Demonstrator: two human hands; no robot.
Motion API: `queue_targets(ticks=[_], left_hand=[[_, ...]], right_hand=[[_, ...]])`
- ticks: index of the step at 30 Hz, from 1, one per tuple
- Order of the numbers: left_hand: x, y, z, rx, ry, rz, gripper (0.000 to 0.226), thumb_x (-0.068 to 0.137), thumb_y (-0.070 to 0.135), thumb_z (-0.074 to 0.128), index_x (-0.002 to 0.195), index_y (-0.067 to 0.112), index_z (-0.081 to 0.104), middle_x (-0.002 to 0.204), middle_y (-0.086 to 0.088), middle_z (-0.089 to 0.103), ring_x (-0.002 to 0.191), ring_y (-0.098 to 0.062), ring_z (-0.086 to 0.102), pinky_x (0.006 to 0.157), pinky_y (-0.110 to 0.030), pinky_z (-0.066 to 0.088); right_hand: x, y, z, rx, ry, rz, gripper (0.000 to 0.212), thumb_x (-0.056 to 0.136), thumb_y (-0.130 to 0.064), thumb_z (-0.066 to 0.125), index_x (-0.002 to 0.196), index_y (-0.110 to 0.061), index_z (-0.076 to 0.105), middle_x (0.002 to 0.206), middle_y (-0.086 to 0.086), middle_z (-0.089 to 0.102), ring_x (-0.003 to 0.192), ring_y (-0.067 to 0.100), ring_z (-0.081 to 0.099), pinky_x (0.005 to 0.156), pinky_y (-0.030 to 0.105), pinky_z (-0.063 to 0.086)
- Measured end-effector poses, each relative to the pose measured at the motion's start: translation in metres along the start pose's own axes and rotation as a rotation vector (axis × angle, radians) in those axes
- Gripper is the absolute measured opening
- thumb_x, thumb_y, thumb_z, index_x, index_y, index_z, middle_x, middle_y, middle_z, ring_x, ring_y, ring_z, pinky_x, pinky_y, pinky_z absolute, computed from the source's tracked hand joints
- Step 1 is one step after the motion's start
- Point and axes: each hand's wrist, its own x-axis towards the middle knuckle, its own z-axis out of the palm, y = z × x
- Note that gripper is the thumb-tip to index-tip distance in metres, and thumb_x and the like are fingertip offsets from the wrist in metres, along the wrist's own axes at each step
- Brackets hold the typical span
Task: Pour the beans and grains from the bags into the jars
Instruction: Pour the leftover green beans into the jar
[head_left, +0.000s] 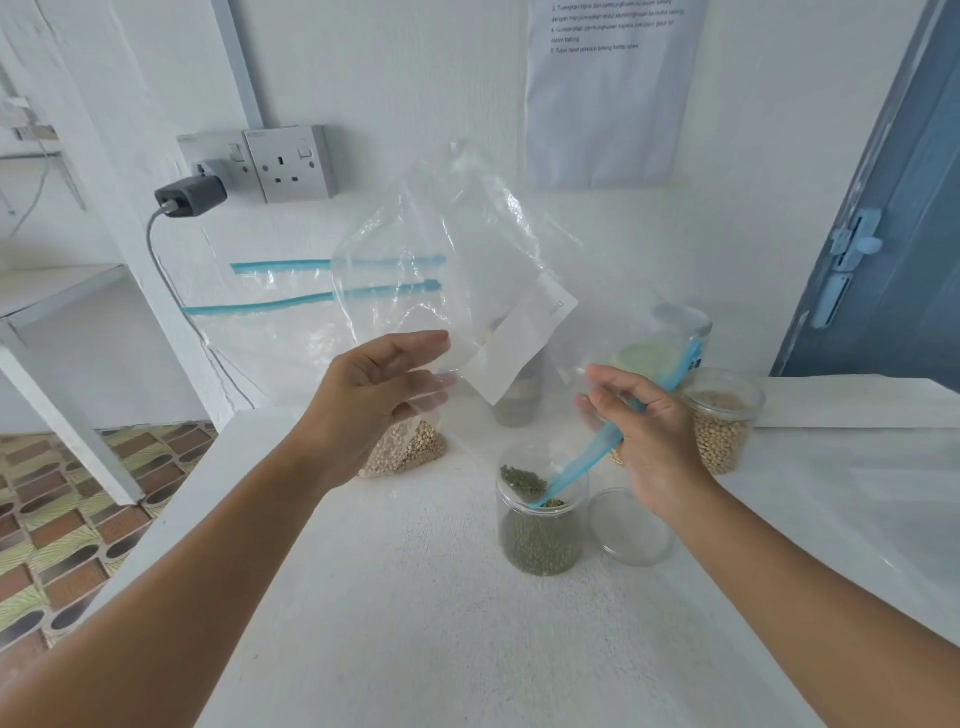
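Note:
A clear zip bag (457, 270) with a blue zipper strip is held upside down over an open jar of green beans (540, 535). A few green beans cling at the bag's mouth inside the jar's rim. My left hand (374, 400) holds the bag's side, fingers fairly straight. My right hand (644, 441) grips the blue zipper edge just above the jar. A bag of pale beans (405, 452) lies behind my left hand. A jar of pale beans (722, 421) stands at the right.
A clear lid (631, 527) lies right of the green bean jar. Two empty zip bags (270, 332) lean on the wall at the back left. Another jar (519, 400) stands behind the held bag. A plugged charger (189, 197) hangs from the wall socket. The counter's left edge drops to a tiled floor.

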Motion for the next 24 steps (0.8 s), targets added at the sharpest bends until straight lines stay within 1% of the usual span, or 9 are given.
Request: queue_targets(ticks=[4, 6, 9, 13, 15, 17, 20, 22, 24], left_hand=[[0.002, -0.001, -0.001, 0.029, 0.054, 0.028, 0.031, 0.096, -0.012, 0.06, 0.12, 0.002, 0.072, 0.123, -0.016, 0.074, 0.112, -0.032, 0.074, 0.105, -0.052, 0.055], [0.003, -0.003, -0.002, 0.021, 0.082, 0.04, 0.031, 0.098, -0.012, 0.058, 0.118, 0.005, 0.074, 0.122, -0.014, 0.075, 0.114, -0.031, 0.073, 0.109, -0.054, 0.052], [-0.002, -0.013, 0.003, 0.003, 0.09, 0.053, 0.037, 0.101, -0.008, 0.057, 0.114, 0.018, 0.08, 0.13, -0.001, 0.073, 0.126, -0.022, 0.066, 0.113, -0.053, 0.048], [-0.017, -0.037, 0.008, -0.02, 0.075, 0.021, 0.035, 0.098, 0.013, 0.067, 0.126, 0.032, 0.076, 0.15, 0.002, 0.059, 0.145, -0.014, 0.048, 0.123, -0.05, 0.036], [-0.027, -0.049, 0.013, 0.003, 0.02, -0.011, 0.043, 0.092, 0.024, 0.07, 0.134, 0.036, 0.071, 0.153, 0.002, 0.056, 0.149, -0.014, 0.042, 0.125, -0.049, 0.032], [-0.034, -0.058, 0.02, 0.04, -0.042, -0.057, 0.042, 0.095, 0.02, 0.069, 0.134, 0.037, 0.07, 0.153, 0.003, 0.057, 0.149, -0.012, 0.042, 0.126, -0.048, 0.03], [-0.034, -0.06, 0.034, 0.154, -0.102, -0.143, 0.036, 0.099, 0.017, 0.069, 0.123, 0.043, 0.075, 0.152, 0.012, 0.056, 0.147, -0.004, 0.041, 0.126, -0.043, 0.028], [-0.029, -0.057, 0.039, 0.121, -0.074, -0.136, 0.033, 0.099, 0.009, 0.068, 0.117, 0.035, 0.079, 0.137, 0.015, 0.068, 0.135, 0.0, 0.054, 0.121, -0.037, 0.036], [-0.021, -0.05, 0.042, 0.076, -0.01, -0.092, 0.031, 0.099, 0.001, 0.066, 0.112, 0.026, 0.08, 0.121, 0.011, 0.076, 0.121, 0.0, 0.064, 0.113, -0.03, 0.044]], right_hand=[[-0.001, 0.002, 0.0, -0.037, -0.004, 0.019, 0.023, 0.088, 0.004, 0.074, 0.104, -0.012, 0.08, 0.123, 0.013, 0.071, 0.104, 0.028, 0.075, 0.085, 0.03, 0.061], [-0.001, 0.001, 0.002, -0.029, -0.009, 0.018, 0.024, 0.089, 0.006, 0.073, 0.103, -0.012, 0.08, 0.118, 0.01, 0.073, 0.103, 0.029, 0.075, 0.085, 0.029, 0.06], [-0.001, 0.001, 0.004, -0.01, 0.0, -0.001, 0.027, 0.091, 0.009, 0.069, 0.1, -0.013, 0.08, 0.097, 0.003, 0.078, 0.096, 0.028, 0.074, 0.082, 0.029, 0.061], [0.001, 0.003, 0.004, 0.013, 0.017, -0.01, 0.029, 0.089, 0.01, 0.07, 0.098, -0.014, 0.082, 0.107, 0.008, 0.076, 0.098, 0.031, 0.073, 0.081, 0.027, 0.06], [0.001, 0.003, 0.003, 0.016, 0.026, -0.012, 0.03, 0.089, 0.01, 0.07, 0.096, -0.016, 0.083, 0.109, 0.01, 0.075, 0.097, 0.03, 0.073, 0.08, 0.027, 0.06], [0.001, 0.002, 0.003, 0.019, 0.029, -0.014, 0.031, 0.089, 0.009, 0.07, 0.094, -0.018, 0.084, 0.107, 0.01, 0.075, 0.097, 0.029, 0.073, 0.079, 0.026, 0.059], [0.0, 0.002, 0.003, 0.027, 0.029, -0.007, 0.03, 0.089, 0.008, 0.07, 0.093, -0.018, 0.084, 0.102, 0.007, 0.076, 0.096, 0.027, 0.074, 0.081, 0.027, 0.06], [0.001, 0.002, 0.001, -0.023, 0.031, -0.027, 0.027, 0.09, 0.005, 0.072, 0.095, -0.019, 0.083, 0.104, 0.008, 0.077, 0.098, 0.027, 0.074, 0.086, 0.031, 0.06], [0.001, 0.004, 0.0, -0.132, 0.015, -0.078, 0.025, 0.09, -0.001, 0.074, 0.096, -0.023, 0.084, 0.116, 0.006, 0.077, 0.109, 0.027, 0.073, 0.096, 0.036, 0.058]])
